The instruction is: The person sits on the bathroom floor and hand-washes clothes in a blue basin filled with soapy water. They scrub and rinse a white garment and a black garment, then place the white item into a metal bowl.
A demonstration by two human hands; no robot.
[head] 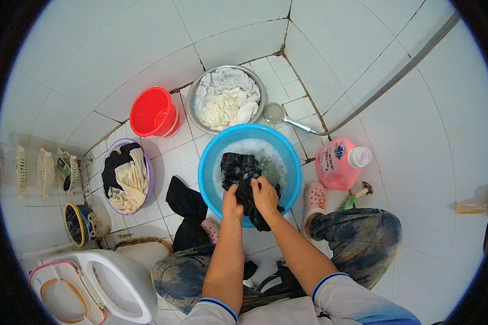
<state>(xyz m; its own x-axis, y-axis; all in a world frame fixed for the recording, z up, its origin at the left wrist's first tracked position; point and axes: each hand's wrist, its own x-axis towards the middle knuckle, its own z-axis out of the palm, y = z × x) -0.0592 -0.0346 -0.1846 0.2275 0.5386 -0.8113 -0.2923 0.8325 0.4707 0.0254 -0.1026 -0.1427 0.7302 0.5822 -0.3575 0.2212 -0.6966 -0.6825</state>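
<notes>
A wet black garment (pixel 240 166) is bunched up over a round blue plastic basin (pixel 205 162) of sudsy water (pixel 274 156). My left hand (pixel 232 202) grips the cloth from its left side, thumb on top. On the other side my right hand (pixel 265 197) has hold of the same cloth, close to the left one. Part of the garment lies in the foam, and part hangs over the basin's near rim. The fingers beneath the fabric are hidden.
Behind the basin stands a metal bowl (pixel 191 101) of white clothes, beside a shower head (pixel 275 113). A pink detergent bottle (pixel 336 164) is at right. Leftward are a red bucket (pixel 152 111), a purple-rimmed tub (pixel 149 178) of clothes, black cloth (pixel 185 199) on the floor and a toilet (pixel 136 284).
</notes>
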